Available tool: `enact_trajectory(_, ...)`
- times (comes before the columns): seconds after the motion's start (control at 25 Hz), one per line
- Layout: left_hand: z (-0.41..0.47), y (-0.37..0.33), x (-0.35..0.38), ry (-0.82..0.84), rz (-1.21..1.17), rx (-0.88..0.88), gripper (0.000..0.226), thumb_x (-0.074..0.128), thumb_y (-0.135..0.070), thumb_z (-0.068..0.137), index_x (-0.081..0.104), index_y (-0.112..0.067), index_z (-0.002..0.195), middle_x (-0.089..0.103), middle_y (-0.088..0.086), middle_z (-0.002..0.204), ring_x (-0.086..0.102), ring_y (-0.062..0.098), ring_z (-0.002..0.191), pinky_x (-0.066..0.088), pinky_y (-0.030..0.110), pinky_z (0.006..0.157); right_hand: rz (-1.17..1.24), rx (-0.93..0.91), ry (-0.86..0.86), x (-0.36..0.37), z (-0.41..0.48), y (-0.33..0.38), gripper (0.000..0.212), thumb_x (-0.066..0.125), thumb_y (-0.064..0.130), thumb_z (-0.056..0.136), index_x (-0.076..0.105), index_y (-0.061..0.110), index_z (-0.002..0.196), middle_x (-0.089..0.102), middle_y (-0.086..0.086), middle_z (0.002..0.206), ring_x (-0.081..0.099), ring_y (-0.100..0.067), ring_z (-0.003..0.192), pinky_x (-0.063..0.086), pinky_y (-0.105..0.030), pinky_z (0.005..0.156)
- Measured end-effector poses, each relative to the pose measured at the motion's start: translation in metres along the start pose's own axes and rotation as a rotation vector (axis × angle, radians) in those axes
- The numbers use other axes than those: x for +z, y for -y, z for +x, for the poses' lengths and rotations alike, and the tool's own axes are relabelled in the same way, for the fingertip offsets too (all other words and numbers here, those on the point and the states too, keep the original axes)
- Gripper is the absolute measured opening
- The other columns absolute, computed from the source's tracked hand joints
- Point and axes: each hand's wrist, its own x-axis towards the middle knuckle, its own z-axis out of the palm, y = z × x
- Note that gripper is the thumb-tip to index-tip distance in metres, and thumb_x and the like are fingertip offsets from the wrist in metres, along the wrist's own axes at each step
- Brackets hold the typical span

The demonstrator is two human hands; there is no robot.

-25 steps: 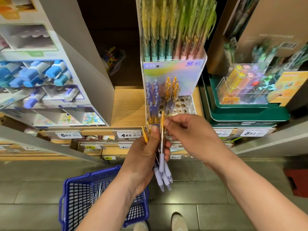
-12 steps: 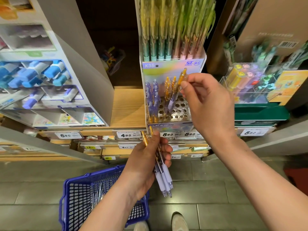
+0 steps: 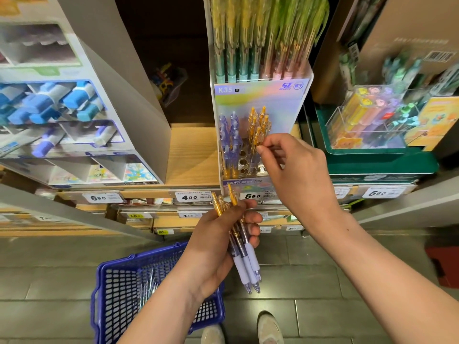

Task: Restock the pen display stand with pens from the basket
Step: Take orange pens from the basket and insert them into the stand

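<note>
The pen display stand (image 3: 263, 95) sits on the wooden shelf, with purple pens (image 3: 229, 142) at the left of its holed lower tray and orange-topped pens (image 3: 259, 120) beside them. My right hand (image 3: 295, 170) pinches the top of an orange-topped pen (image 3: 257, 142) that stands in a hole of that tray. My left hand (image 3: 218, 244) holds a bunch of pens (image 3: 244, 252) with orange tops and lilac grips, below the stand. The blue basket (image 3: 119, 289) rests on the floor under my left forearm, with several pens inside.
A grey cardboard display of blue items (image 3: 62, 108) stands left of the stand. A green tray with a clear box of colourful pens (image 3: 372, 120) stands right. Price tags (image 3: 191, 196) line the shelf edge. My shoes (image 3: 269, 328) are on the grey tiled floor.
My right hand took one pen from the bunch, lifted it to the stand, and has lowered it into a hole in the lower tray. My left hand stayed nearly still.
</note>
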Motion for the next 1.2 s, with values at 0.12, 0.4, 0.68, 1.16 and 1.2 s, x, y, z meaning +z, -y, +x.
enact_trajectory(0.12, 0.001, 0.000, -0.002, 0.012, -0.008, 0.042, 0.034, 0.061, -0.017, 0.092, 0.067, 0.007, 0.115, 0.069, 0.015, 0.082, 0.060, 0.021, 0.062, 0.052, 0.030, 0.056, -0.040, 0.056, 0.080, -0.002, -0.007, 0.001, 0.009, 0.070, 0.026, 0.095, 0.071, 0.017, 0.097, 0.069, 0.008, 0.082, 0.065, -0.008, 0.072, 0.057, -0.032, 0.068)
enact_trajectory(0.4, -0.001, -0.003, -0.003, 0.027, 0.127, 0.080, 0.032, 0.066, -0.025, 0.086, 0.070, -0.003, 0.109, 0.076, 0.013, 0.092, 0.069, 0.018, 0.072, 0.057, 0.028, 0.063, 0.509, 0.629, 0.668, -0.014, -0.027, 0.021, 0.020, 0.068, 0.043, 0.093, 0.077, 0.028, 0.083, 0.075, 0.006, 0.072, 0.074, -0.017, 0.069, 0.051, -0.012, 0.058)
enact_trajectory(0.68, 0.000, -0.005, -0.004, 0.002, 0.047, 0.030, 0.038, 0.059, -0.028, 0.091, 0.068, -0.002, 0.119, 0.076, 0.020, 0.109, 0.076, 0.029, 0.095, 0.062, 0.033, 0.073, 0.646, 0.713, 0.638, -0.016, -0.018, 0.024, 0.017, 0.067, 0.037, 0.095, 0.078, 0.024, 0.096, 0.077, 0.000, 0.082, 0.067, -0.010, 0.064, 0.055, -0.022, 0.057)
enact_trajectory(1.16, 0.001, -0.006, -0.012, -0.064, -0.101, -0.081, 0.029, 0.064, -0.021, 0.086, 0.072, -0.001, 0.106, 0.077, 0.020, 0.100, 0.076, 0.025, 0.072, 0.062, 0.035, 0.060, 0.629, 0.337, 0.109, -0.053, 0.009, 0.013, 0.010, 0.064, 0.008, 0.096, 0.072, 0.015, 0.097, 0.071, 0.007, 0.071, 0.064, -0.002, 0.066, 0.051, -0.014, 0.068)
enact_trajectory(1.2, 0.002, -0.007, -0.012, -0.059, -0.099, -0.087, 0.029, 0.065, -0.018, 0.085, 0.070, -0.001, 0.108, 0.076, 0.021, 0.102, 0.076, 0.024, 0.072, 0.062, 0.034, 0.059, 0.587, 0.299, 0.046, -0.055, 0.013, 0.011, 0.011, 0.065, 0.009, 0.096, 0.072, 0.018, 0.097, 0.072, 0.010, 0.072, 0.065, -0.001, 0.067, 0.051, -0.013, 0.069)
